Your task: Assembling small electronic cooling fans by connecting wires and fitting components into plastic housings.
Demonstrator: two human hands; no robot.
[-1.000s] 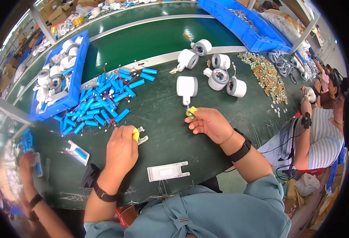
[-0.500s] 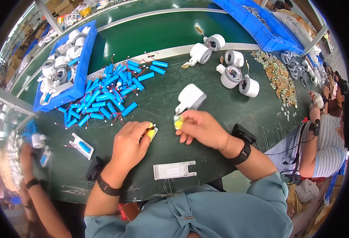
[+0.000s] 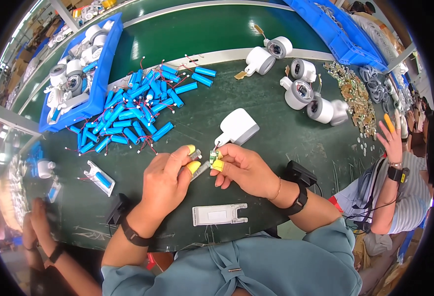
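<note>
My right hand [image 3: 246, 170] pinches a small green circuit board [image 3: 214, 157] between thumb and fingertips. Thin wires seem to run from the board to a white round-headed housing [image 3: 237, 127] lying just beyond it. My left hand [image 3: 163, 178] faces it, thumb and forefinger closed on a small greyish clear plastic piece [image 3: 195, 155], its exact kind unclear. Yellow covers are on fingertips of both hands. A narrow grey strip [image 3: 201, 171] shows between the hands; whether a hand holds it is unclear. Closer to me lies a flat white plastic cover [image 3: 219, 214] with a forked end.
Blue cylindrical batteries [image 3: 123, 113] with red leads form a pile at left, near a blue bin [image 3: 98, 93] of white housings. A white tray with a battery [image 3: 101, 178] lies at left. More white housings [image 3: 298, 92] and loose circuit boards [image 3: 355, 96] are at right. Co-workers flank me.
My right hand has moved slightly left with the circuit board, closer to my left hand. My left hand has shifted right and lifted a small plastic piece. A co-worker's hand at right has risen.
</note>
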